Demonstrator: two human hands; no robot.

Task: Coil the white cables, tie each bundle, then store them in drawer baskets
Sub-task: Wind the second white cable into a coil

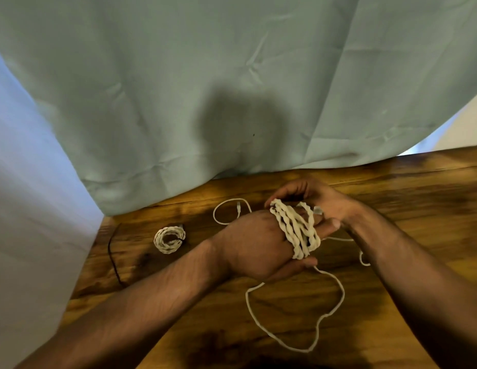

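White cable (298,230), twisted, wound rnd L hand (253,243), tail trailing loose; 2nd coil (169,239) flat, well apart leftward.

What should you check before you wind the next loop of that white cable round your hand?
1. Loops of white cable sit snug round the left hand fingers: ok.
2. The right hand grips the cable: ok.
3. The loose tail on the table has no knots: ok, one open loop.
4. The tail lies clear of the finished coil: ok, well apart.
5. Something to tie the bundle with is in reach: cannot tell, none visible.
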